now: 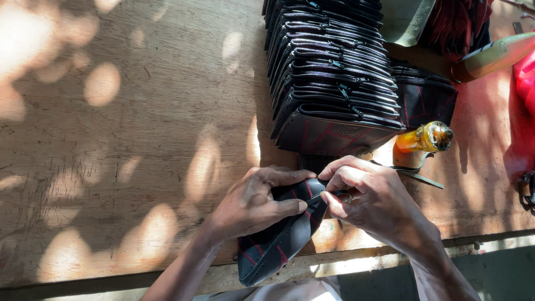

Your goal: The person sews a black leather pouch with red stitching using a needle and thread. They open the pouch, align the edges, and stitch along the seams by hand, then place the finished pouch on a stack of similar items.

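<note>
The black pouch with red stitching [278, 245] lies at the near edge of the wooden desk [139, 139], just below the stack of zippered pouches [329, 78]. The left hand [253, 203] presses on it, fingers curled over its top. The right hand [373, 198] pinches a thin dark tool [326, 195] against it. An amber bottle [426, 138] stands right of the stack.

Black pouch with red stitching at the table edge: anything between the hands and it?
Nothing visible. The left hand grips the black leather pouch with red stitching directly, and the right hand pinches a thin tool at its top edge. The stack of black zippered pouches and the amber bottle sit farther back, apart.
</note>
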Action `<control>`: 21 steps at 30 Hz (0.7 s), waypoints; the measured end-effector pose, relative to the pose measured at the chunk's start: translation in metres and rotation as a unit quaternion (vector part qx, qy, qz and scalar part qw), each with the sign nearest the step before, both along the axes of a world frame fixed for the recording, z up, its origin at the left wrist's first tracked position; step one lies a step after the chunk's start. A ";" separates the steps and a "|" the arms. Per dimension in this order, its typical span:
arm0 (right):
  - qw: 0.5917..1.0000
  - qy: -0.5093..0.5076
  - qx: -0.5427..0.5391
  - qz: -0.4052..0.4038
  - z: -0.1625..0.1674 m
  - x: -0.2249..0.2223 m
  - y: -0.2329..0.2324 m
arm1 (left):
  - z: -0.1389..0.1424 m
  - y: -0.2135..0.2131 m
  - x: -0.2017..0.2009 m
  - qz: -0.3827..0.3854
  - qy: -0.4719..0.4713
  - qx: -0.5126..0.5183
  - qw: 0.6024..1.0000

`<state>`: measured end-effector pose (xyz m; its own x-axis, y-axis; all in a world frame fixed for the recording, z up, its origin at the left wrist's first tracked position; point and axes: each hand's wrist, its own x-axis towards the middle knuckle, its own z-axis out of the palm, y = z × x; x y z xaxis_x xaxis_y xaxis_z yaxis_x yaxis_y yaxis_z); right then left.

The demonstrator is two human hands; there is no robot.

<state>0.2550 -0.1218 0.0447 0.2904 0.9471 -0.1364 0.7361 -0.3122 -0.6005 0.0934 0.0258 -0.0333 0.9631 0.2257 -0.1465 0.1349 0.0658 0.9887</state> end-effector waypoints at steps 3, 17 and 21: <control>1.000 0.017 -0.001 -0.010 0.000 -0.001 0.000 | 0.001 -0.001 0.001 0.009 0.005 0.008 1.000; 0.998 0.032 -0.035 -0.027 0.004 -0.002 -0.002 | 0.014 -0.002 0.013 -0.005 0.005 0.123 0.992; 0.997 0.053 -0.021 -0.046 0.009 0.013 -0.003 | 0.011 -0.001 0.010 -0.004 -0.008 0.081 0.997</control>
